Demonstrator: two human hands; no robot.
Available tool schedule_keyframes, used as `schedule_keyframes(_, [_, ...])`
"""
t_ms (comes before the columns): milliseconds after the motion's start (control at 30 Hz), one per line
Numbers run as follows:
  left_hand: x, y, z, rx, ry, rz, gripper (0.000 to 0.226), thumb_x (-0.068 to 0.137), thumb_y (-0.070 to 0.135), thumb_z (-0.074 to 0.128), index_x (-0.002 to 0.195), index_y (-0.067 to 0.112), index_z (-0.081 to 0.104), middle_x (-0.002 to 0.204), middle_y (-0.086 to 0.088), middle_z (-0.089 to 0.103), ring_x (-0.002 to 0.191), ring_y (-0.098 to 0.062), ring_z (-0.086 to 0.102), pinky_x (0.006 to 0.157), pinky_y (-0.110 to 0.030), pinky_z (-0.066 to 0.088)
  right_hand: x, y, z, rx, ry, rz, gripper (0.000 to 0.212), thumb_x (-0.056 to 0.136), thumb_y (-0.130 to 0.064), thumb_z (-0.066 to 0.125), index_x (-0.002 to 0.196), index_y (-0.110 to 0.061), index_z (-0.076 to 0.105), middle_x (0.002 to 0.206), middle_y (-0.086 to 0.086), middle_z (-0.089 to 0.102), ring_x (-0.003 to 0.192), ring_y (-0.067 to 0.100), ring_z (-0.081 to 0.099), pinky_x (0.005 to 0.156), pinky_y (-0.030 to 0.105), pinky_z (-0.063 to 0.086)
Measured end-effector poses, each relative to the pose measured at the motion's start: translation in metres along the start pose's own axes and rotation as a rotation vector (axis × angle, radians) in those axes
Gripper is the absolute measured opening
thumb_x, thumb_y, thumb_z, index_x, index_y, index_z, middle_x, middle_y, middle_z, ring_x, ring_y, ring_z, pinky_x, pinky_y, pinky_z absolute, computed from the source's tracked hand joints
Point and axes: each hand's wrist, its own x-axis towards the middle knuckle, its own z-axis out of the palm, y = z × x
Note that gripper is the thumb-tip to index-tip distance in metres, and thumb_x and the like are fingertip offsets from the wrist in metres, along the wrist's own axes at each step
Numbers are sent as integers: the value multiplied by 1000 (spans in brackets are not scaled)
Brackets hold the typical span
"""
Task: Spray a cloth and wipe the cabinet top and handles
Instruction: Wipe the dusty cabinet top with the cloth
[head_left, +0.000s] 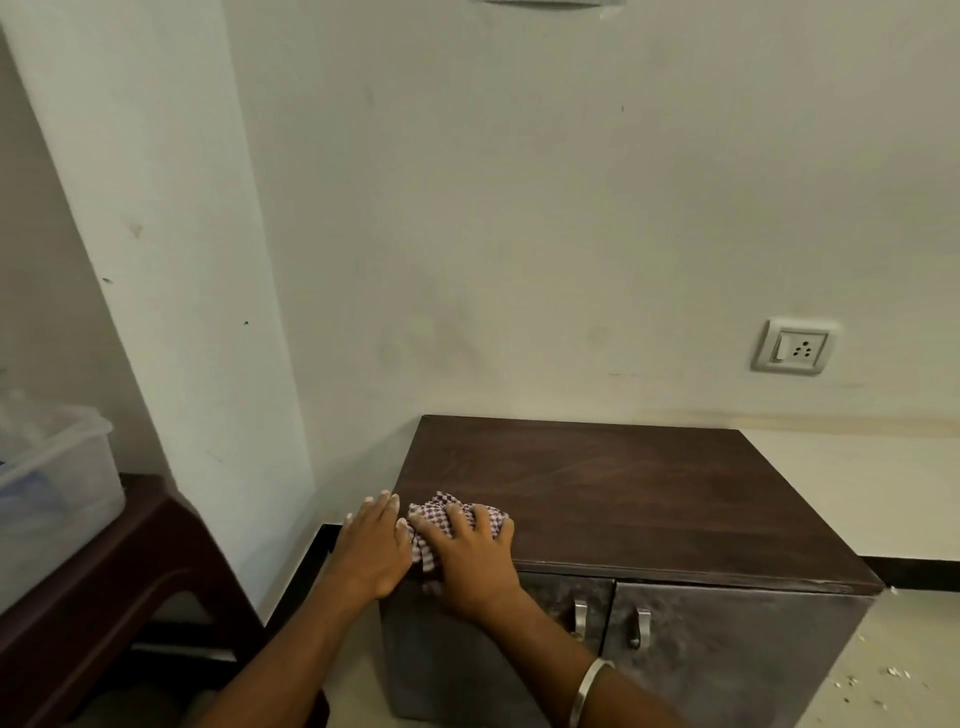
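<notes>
Two hands: both at the front-left corner of the cabinet top (623, 499), side by side and near touching.
Cloth: checked cloth (441, 525), bunched, lying on the top just inside the front-left corner, one fold hanging over the front edge.
Right hand: right hand (475, 556) lies palm-down on the cloth, fingers spread and bent over the bunch, pressing it to the wood; the grip is closed on the cloth. A metal bangle (589, 691) sits on that forearm.
Left hand: left hand (374, 545) rests flat over the left edge of the top, fingers straight and together, thumb beside the cloth; it holds nothing and seems to brace the cabinet.
Arms: both reach up from the lower edge of the view, the right crossing in front of the left door.
Handles: two metal handles (610, 626) on the doors, near the middle seam, below the front edge; no hand or cloth on them.
Spray bottle: not in view.
Progress: wiping of the top appears under way at its near-left corner; whether the rest of the top has been covered cannot be told. The handles look not yet done.
Surroundings: wall socket (795, 347) above the back-right corner; clear plastic tub (57, 493) on a dark stool (130, 577) to the left.
</notes>
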Motion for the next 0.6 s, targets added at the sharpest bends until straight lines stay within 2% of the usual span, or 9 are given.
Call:
schedule_keyframes(100, [-7, -2, -3, -20, -6, -8, 53, 104, 29, 21, 154, 12, 14, 163, -3, 9, 150, -20, 6, 121, -38, 4, -6, -4, -1, -43, 62, -27, 79, 88, -26, 63, 147, -43, 14, 155, 8, 21, 141, 41, 15, 109, 63, 14])
schedule_keyframes(300, [-19, -10, -9, -104, -43, 23, 51, 105, 26, 23, 154, 12, 16, 163, -3, 9, 150, -18, 5, 120, -33, 4, -13, -3, -6, -45, 117, -119, 71, 88, -23, 62, 146, -38, 24, 149, 7, 35, 135, 37, 28, 109, 57, 22])
schedule_keyframes(367, [-22, -13, -14, -189, -38, 48, 49, 105, 23, 26, 152, 12, 21, 161, -5, 15, 149, -18, 11, 120, -29, 8, -14, -2, -9, -6, 158, -158, 61, 90, -27, 58, 144, -36, 31, 145, 4, 42, 130, 32, 37, 106, 50, 27])
schedule_keyframes(467, [-31, -16, -26, -436, -92, 43, 45, 104, 22, 32, 148, 16, 34, 156, -5, 32, 143, -17, 30, 118, -29, 21, -13, -5, -18, 73, 230, -212, 45, 92, -30, 51, 136, -33, 44, 135, 1, 55, 116, 27, 53, 96, 43, 36])
schedule_keyframes(533, [-38, -20, -35, -631, -163, 16, 46, 101, 41, 38, 143, 25, 42, 150, -1, 41, 136, -16, 41, 116, -32, 29, -11, -7, -25, 167, 248, -224, 41, 90, -28, 50, 131, -33, 49, 128, -2, 59, 109, 23, 58, 91, 42, 42])
schedule_keyframes(600, [-42, -26, -42, -767, -190, 14, 66, 79, 75, 49, 132, 36, 53, 140, 5, 52, 127, -12, 50, 112, -33, 36, -9, -8, -33, 304, 222, -237, 40, 89, -27, 53, 128, -32, 52, 126, -4, 57, 108, 19, 58, 92, 39, 46])
